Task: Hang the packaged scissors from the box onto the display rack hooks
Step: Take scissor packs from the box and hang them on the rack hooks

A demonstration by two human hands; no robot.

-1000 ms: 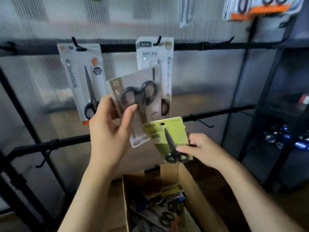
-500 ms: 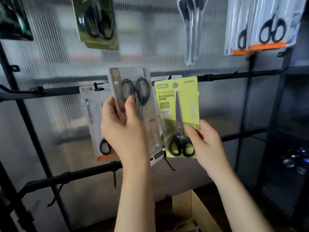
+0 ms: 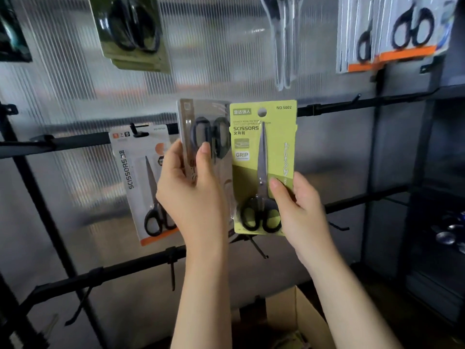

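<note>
My left hand [image 3: 193, 195] grips a clear-fronted pack of black-handled scissors [image 3: 203, 129], held upright in front of the middle rack bar [image 3: 75, 142]. My right hand [image 3: 299, 210] holds a lime-green pack of scissors [image 3: 264, 157] by its lower right edge, thumb on the front. Its hang hole sits level with the bar. The two packs touch side by side. A white and orange pack [image 3: 143, 182] hangs from a hook on the same bar, just left of my left hand. The cardboard box [image 3: 302, 321] is at the bottom edge, below my arms.
Bare hooks stick out of the middle bar at the right [image 3: 356, 98] and of the lower bar [image 3: 259, 250]. More scissor packs hang higher up: olive ones [image 3: 130, 31], clear ones [image 3: 284, 39], orange-edged ones [image 3: 397, 34]. A dark shelf unit [image 3: 440, 197] stands to the right.
Both hands have lifted their packs from over the box up to the middle bar. The green pack has turned upright and now stands beside the clear pack.
</note>
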